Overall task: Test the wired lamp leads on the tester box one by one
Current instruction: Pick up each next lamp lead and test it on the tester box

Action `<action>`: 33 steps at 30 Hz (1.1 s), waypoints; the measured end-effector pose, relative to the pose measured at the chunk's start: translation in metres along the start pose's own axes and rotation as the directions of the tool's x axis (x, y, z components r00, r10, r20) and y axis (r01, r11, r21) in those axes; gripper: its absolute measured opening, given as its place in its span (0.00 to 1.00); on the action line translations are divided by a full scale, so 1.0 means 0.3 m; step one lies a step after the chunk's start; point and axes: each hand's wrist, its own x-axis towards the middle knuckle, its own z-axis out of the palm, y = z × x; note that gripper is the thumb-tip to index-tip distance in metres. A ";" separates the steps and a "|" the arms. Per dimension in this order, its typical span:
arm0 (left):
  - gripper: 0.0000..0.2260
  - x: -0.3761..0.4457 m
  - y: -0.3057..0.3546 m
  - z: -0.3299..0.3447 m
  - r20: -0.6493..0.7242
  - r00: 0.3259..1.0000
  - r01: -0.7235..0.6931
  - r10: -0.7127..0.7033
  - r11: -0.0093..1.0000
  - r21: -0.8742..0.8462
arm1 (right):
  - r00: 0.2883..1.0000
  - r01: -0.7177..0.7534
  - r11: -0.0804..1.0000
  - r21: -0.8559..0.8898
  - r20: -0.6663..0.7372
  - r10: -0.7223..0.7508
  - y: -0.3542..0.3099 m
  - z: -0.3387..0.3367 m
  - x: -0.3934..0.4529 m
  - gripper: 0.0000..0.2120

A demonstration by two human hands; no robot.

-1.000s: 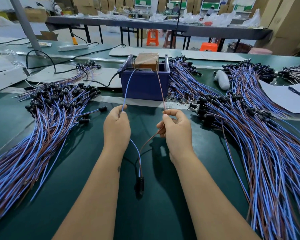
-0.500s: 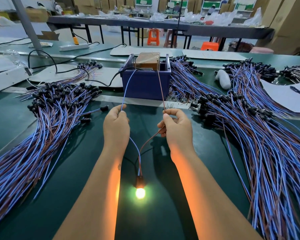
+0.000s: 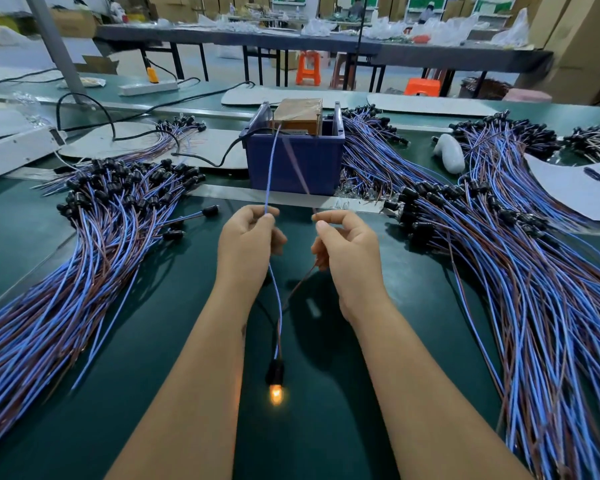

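My left hand [image 3: 248,242] pinches the blue lead [image 3: 270,171] of one lamp. My right hand [image 3: 347,251] pinches that lamp's brown lead [image 3: 297,168]. Both wires run up to the tester box [image 3: 300,116], a brown block sitting in a blue bin [image 3: 295,161]. The brown lead looks blurred and its far tip cannot be made out. From my hands the two wires drop to a black socket [image 3: 275,372] between my forearms. Its small bulb [image 3: 276,393] glows dim orange on the green mat.
A big pile of blue and brown wired lamps [image 3: 84,244] lies on my left. A larger pile of wired lamps [image 3: 499,258] spreads on the right. White paper with a pen [image 3: 582,188] sits far right. A black cable [image 3: 201,161] leads to the bin.
The bulb went from dark to bright, and now glows more faintly. My hands have stayed about where they were, and the brown lead now blurs with motion near the box.
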 end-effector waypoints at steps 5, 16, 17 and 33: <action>0.07 -0.038 0.029 0.022 0.143 0.989 0.030 -0.026 0.999 -0.021 | 0.993 0.046 0.993 -0.111 0.110 -0.034 0.002 0.009 -0.008 0.08; 0.08 -0.012 0.043 -0.007 0.178 0.972 0.232 -0.156 0.785 -0.574 | 0.936 0.069 0.988 -0.138 0.353 -0.016 -0.008 -0.002 -0.014 0.23; 0.08 -0.011 0.039 -0.010 0.149 0.976 0.218 -0.161 0.783 -0.582 | 0.927 0.082 0.988 -0.134 0.374 -0.026 -0.008 -0.001 -0.017 0.25; 0.10 -0.134 0.026 0.108 0.685 0.719 -0.335 0.119 0.923 0.191 | 0.969 0.022 0.996 -0.083 -0.245 -0.042 0.017 -0.102 0.064 0.17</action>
